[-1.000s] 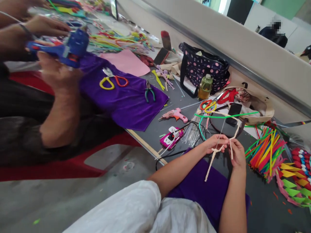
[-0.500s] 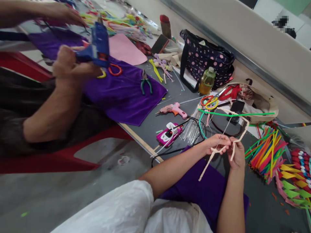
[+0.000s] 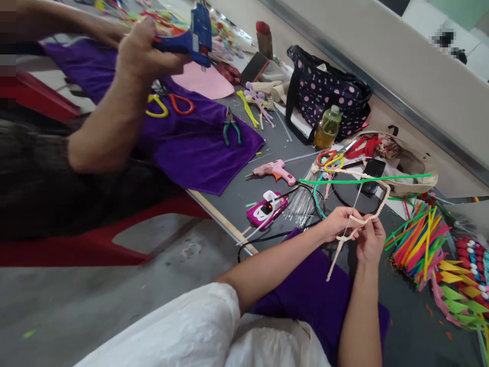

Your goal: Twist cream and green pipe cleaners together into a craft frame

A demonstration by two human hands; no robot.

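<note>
Premises present as a shared handicraft workshop. A long grey worktable (image 3: pixel 263 148) carries a pink hot-glue gun (image 3: pixel 274 171), green-handled pliers (image 3: pixel 231 128), purple velvet cloths (image 3: pixel 198 148) and bundled multicoloured pipe cleaners (image 3: pixel 418 239). A co-worker's hand (image 3: pixel 143 51) grips a blue glue gun (image 3: pixel 191 36).

Cream pipe cleaner (image 3: pixel 357 220), twisted, between the hands. Green pipe cleaner (image 3: pixel 362 180) behind it. Purple cloth (image 3: pixel 198 148) on grey tabletop (image 3: pixel 267 148); a second purple cloth (image 3: pixel 317 295) nearer. Pink glue gun (image 3: pixel 274 171); blue glue gun (image 3: pixel 187 38) in a co-worker's hand. Navy bag (image 3: pixel 324 94) with pink dots. Pliers (image 3: pixel 231 130) with handles apparently teal. Multicoloured sticks (image 3: pixel 418 239), right.
</note>
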